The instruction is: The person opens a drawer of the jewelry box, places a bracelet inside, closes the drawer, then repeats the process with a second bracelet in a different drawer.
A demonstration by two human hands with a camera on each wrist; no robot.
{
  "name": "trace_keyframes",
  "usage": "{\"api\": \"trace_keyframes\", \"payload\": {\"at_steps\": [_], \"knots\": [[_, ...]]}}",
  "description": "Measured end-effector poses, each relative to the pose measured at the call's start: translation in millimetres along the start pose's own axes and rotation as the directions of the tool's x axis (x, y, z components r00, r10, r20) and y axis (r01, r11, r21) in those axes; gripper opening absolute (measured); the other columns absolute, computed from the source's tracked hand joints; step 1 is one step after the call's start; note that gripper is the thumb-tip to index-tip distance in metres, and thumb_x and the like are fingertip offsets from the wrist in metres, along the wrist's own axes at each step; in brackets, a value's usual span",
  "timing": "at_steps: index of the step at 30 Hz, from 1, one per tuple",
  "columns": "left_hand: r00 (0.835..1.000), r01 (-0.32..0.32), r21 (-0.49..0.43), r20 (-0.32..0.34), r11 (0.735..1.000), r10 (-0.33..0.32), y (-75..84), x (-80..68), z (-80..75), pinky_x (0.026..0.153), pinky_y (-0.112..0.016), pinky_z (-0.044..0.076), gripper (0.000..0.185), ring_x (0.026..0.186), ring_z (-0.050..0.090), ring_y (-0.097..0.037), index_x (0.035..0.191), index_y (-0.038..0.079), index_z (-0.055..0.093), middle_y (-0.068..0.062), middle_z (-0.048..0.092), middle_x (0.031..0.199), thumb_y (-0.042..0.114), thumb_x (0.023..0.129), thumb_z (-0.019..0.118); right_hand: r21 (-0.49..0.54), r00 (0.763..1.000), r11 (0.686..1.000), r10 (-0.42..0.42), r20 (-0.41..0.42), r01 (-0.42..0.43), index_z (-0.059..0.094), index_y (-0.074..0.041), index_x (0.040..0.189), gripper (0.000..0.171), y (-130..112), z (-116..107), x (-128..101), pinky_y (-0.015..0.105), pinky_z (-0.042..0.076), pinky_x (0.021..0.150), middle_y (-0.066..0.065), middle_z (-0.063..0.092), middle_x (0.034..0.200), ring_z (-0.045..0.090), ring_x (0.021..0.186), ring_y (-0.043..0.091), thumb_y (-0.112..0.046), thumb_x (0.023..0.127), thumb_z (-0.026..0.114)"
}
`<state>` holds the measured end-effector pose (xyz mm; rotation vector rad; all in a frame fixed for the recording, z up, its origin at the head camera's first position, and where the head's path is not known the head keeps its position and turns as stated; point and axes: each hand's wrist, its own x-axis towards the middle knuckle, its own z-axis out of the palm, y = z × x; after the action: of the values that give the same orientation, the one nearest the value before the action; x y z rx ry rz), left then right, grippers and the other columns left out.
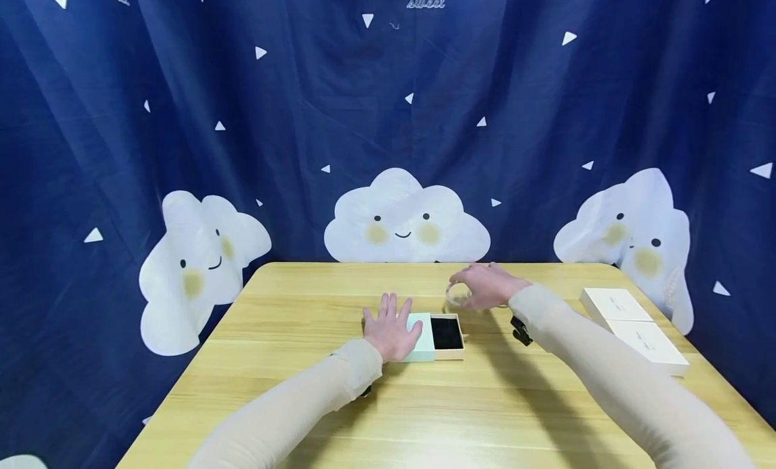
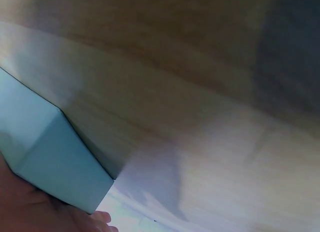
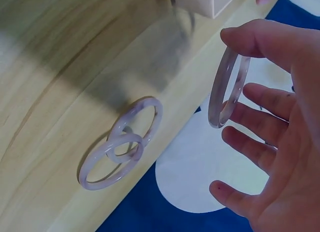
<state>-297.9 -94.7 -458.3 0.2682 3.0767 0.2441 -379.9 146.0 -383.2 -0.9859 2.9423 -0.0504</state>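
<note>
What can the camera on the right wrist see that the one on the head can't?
Only the right wrist view shows two more pale bangles lying overlapped on the table.

Only the head view shows the left hand flat on the mint box, its black drawer pulled out, and two white boxes.

Both show the right hand pinching a bangle above the wooden table.

Blue curtain [image 1: 339, 105] is showing pale script "sweet" at top centre; the word above it is getting cut off, unreadable. Another partial word at top left, too cropped. White boxes [image 1: 633, 327] possibly carrying small print, too tiny to read.
</note>
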Motion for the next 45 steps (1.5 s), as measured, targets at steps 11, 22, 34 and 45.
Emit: {"api": "trace_keyframes", "payload": {"at_steps": [11, 22, 34, 45], "knots": [[1.000, 0.003, 0.006, 0.005, 1.000, -0.003, -2.9, 4.9, 3.3, 0.117, -0.072, 0.010, 0.070, 0.157, 0.003, -0.031, 0.163, 0.026, 0.019, -0.013, 0.011, 0.170, 0.061, 0.103, 0.018, -0.049, 0.996, 0.995, -0.089, 0.000, 0.089, 0.066, -0.022, 0.131, 0.055, -20.6, -7.3, -23.1, 0.065, 0.043, 0.098, 0.002, 0.065, 0.136, 0.055, 0.127, 0.030, -0.029, 0.079, 0.082], [1.000, 0.007, -0.002, 0.001, 1.000, -0.007, -5.4, 5.2, 3.9, 0.117, -0.072, 0.010, 0.070, 0.158, 0.003, -0.031, 0.163, 0.027, 0.018, -0.013, 0.011, 0.170, 0.062, 0.102, 0.019, -0.060, 0.991, 0.989, -0.135, 0.022, 0.136, 0.067, -0.029, 0.127, 0.056, -28.4, 1.3, -30.6, 0.061, 0.044, 0.095, -0.003, 0.066, 0.133, 0.057, 0.124, 0.025, -0.040, 0.076, 0.086], [1.000, 0.007, -0.025, 0.000, 1.000, -0.007, -8.7, 5.7, 9.5, 0.116, -0.074, 0.008, 0.071, 0.157, 0.002, -0.032, 0.163, 0.027, 0.019, -0.014, 0.010, 0.170, 0.063, 0.102, 0.019, -0.099, 0.985, 0.983, -0.149, 0.083, 0.157, 0.063, -0.025, 0.134, 0.061, -49.2, 3.1, -32.2, 0.059, 0.043, 0.101, -0.008, 0.066, 0.132, 0.057, 0.126, 0.023, -0.034, 0.078, 0.084], [1.000, 0.000, -0.013, -0.024, 1.000, 0.000, -4.9, 8.4, 11.9, 0.116, -0.074, 0.011, 0.071, 0.157, 0.005, -0.032, 0.163, 0.028, 0.020, -0.014, 0.012, 0.169, 0.064, 0.102, 0.018, -0.158, 0.986, 0.976, -0.133, 0.099, 0.148, 0.062, -0.025, 0.136, 0.065, -60.4, 4.3, -30.6, 0.051, 0.045, 0.096, -0.010, 0.070, 0.120, 0.059, 0.118, 0.019, -0.038, 0.077, 0.084]]}}
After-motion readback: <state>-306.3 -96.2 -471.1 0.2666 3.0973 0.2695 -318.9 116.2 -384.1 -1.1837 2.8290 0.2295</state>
